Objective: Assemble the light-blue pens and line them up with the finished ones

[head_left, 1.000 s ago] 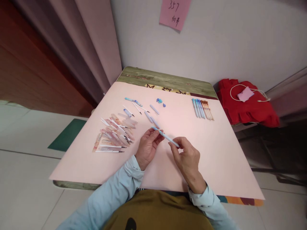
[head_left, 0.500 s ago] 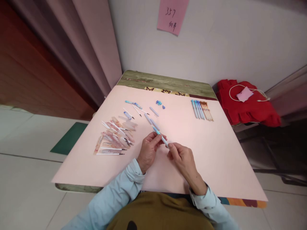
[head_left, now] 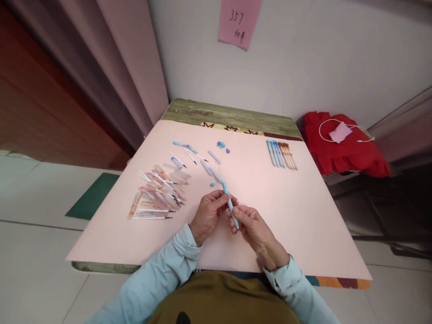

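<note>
Both hands hold one light-blue pen [head_left: 231, 208] with a brighter blue upper part, steeply tilted above the table. My left hand [head_left: 208, 215] pinches its upper half between thumb and fingers. On the lower barrel, close to the tip, the fingers of my right hand [head_left: 253, 227] are closed. Just beyond the left hand lies a small blue piece [head_left: 212, 184]. Pale lilac pen barrels [head_left: 214, 174] rest past the pen's upper end. Farther back are several small blue toppers [head_left: 221, 144] and a dark-blue heart-shaped one [head_left: 227, 151].
At left lies a pile of pinkish pen barrels [head_left: 162, 193] with white refills [head_left: 153, 218]. Blue upper pen parts [head_left: 178, 143] sit behind it. A row of blue and brown pens [head_left: 282, 154] lies back right. Beside the table is a red cloth [head_left: 317, 153] with a white cable.
The pen has swung more upright, its lower end coming toward me. My right hand has moved slightly nearer and lower. The small blue piece now shows on the table.
</note>
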Motion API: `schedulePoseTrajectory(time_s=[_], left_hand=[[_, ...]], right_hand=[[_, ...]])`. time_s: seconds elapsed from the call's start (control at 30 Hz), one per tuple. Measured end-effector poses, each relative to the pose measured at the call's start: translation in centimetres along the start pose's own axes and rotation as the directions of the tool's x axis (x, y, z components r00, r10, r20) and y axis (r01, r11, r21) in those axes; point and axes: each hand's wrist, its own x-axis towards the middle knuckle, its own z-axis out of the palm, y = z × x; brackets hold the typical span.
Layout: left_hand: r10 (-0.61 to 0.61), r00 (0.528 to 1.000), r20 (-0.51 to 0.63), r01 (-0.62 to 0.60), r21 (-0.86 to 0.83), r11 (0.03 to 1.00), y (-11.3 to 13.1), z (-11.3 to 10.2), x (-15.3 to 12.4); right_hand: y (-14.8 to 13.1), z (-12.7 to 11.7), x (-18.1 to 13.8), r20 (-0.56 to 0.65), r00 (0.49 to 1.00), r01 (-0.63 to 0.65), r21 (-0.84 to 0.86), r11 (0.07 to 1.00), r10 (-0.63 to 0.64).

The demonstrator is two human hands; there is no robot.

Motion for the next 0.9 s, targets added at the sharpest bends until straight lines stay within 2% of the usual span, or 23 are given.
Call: schedulePoseTrajectory(time_s=[0.1, 0.2, 0.27, 0.3, 0.37, 0.47, 0.57, 0.7, 0.8, 0.83, 0.9], left_hand=[[0.018, 0.999, -0.026, -0.018, -0.012, 1.0, 0.1, 0.2, -0.3], [0.056, 0.995, -0.084, -0.059, -0.031, 0.998, 1.2, -0.1, -1.1], [0.067, 0.989, -0.133, -0.07, -0.017, 0.997, 2.4, -0.7, -2.1], [0.073, 0.984, -0.163, -0.074, 0.002, 0.997, 3.0, -1.0, -2.5], [0.102, 0.971, -0.215, -0.09, 0.064, 0.994, 4.1, -1.7, -3.4], [0.155, 0.952, -0.263, -0.118, 0.15, 0.982, 4.9, -2.3, -4.4], [0.136, 0.957, -0.257, -0.093, 0.172, 0.981, 4.7, -2.4, -4.9], [0.091, 0.968, -0.235, -0.056, 0.155, 0.986, 4.2, -2.3, -5.4], [0.096, 0.972, -0.216, -0.068, 0.134, 0.989, 4.0, -1.7, -5.0], [0.105, 0.973, -0.204, -0.08, 0.127, 0.989, 4.0, -1.3, -4.5], [0.122, 0.98, -0.157, -0.105, 0.112, 0.988, 4.0, -0.3, -3.0]], right_hand=[[-0.1, -0.3, -0.1, 0.008, 0.999, 0.046, -0.076, 0.996, -0.045], [-1.1, -0.9, -0.3, 0.004, 0.993, 0.11, -0.293, 0.95, -0.114], [-2.1, -1.4, 0.0, -0.053, 0.981, 0.142, -0.445, 0.884, -0.185], [-2.6, -1.6, 0.4, -0.085, 0.965, 0.166, -0.535, 0.829, -0.248], [-3.5, -1.6, 1.6, -0.09, 0.905, 0.224, -0.729, 0.647, -0.415], [-3.8, -0.6, 4.1, 0.048, 0.825, 0.274, -0.905, 0.325, -0.563], [-3.1, 1.1, 6.5, 0.152, 0.846, 0.252, -0.958, 0.133, -0.512], [-1.7, 2.5, 8.4, 0.204, 0.885, 0.207, -0.978, -0.038, -0.418], [-1.1, 2.6, 8.5, 0.226, 0.87, 0.225, -0.973, -0.057, -0.438], [-1.1, 2.5, 8.4, 0.228, 0.857, 0.244, -0.969, -0.026, -0.462], [-1.4, 2.0, 8.0, 0.18, 0.828, 0.275, -0.956, 0.104, -0.53]])
